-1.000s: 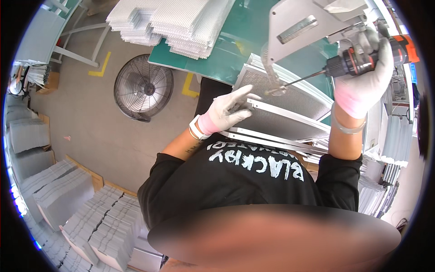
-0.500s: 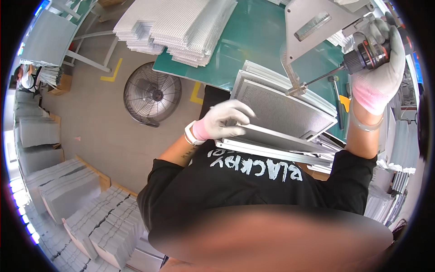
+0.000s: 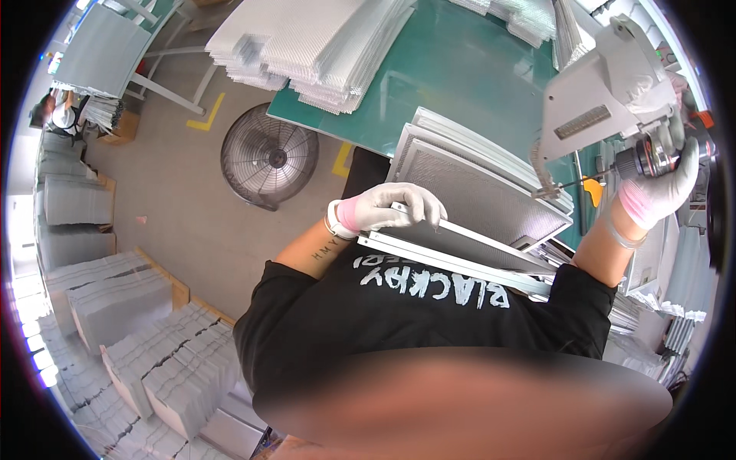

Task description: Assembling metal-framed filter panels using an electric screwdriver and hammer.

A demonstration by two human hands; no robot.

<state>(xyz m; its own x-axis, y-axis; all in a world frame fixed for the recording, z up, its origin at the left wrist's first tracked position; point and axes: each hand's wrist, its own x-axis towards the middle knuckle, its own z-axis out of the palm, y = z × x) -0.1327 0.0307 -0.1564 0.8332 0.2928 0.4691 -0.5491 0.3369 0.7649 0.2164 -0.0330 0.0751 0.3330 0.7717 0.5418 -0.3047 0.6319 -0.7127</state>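
My left hand, in a white glove with pink at the wrist, grips the near edge of a framed metal mesh filter panel lying on top of a stack of similar panels. Off to the right, my right hand, gloved the same way, holds a power drill with a long thin bit pointing left. The bit tip sits by the panel's right corner, under a grey metal bracket.
The panels rest on a green-topped workbench with a pile of white mesh sheets at its far left. A round floor fan stands on the concrete. Stacks of grey panels fill the floor on my left. Another person is far off.
The view has shifted. My left hand moved from flat on the panel's face to gripping its near edge. The drill stayed at the panel's right corner.
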